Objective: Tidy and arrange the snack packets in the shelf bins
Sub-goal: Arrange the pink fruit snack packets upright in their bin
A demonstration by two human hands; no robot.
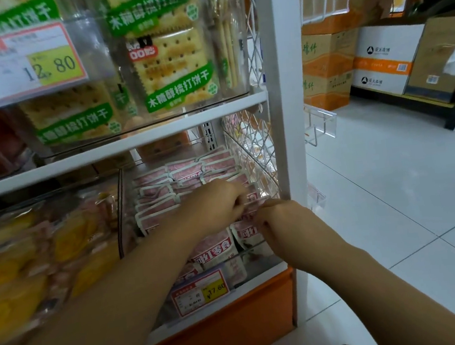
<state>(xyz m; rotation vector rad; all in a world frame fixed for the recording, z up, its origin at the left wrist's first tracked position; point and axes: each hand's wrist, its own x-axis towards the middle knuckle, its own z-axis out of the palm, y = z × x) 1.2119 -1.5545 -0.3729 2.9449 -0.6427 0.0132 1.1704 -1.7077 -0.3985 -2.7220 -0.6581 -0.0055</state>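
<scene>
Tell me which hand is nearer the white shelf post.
Right. The right hand is just beside the post; the left hand is farther left, over the pink packets.

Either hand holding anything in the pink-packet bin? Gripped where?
Both. The left hand and the right hand each pinch the top edge of a pink snack packet in the front rows. Same packet or two: cannot tell.
</scene>
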